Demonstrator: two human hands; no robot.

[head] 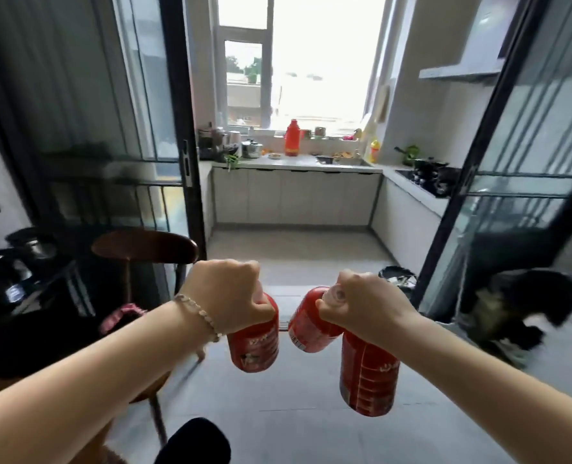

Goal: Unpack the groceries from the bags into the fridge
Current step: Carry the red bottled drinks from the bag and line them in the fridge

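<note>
Left hand point(227, 293) clenched over the top of a red cylindrical drink container with white lettering point(254, 343), which hangs upright near centre. Right hand point(358, 304) grasps two more from above: a tilted red container point(309, 324) leaning left, and a taller red container point(368, 376) hanging upright under the wrist. All three are in the air over the pale tiled floor point(294, 437). White kitchen counter point(294, 162) far, dark wooden chair point(144, 246) left, beaded bracelet point(199, 313) on left wrist

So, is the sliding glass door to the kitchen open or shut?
Open. The sliding glass door stands at the left, and the kitchen floor and counter show through the gap with no glass before them.
</note>
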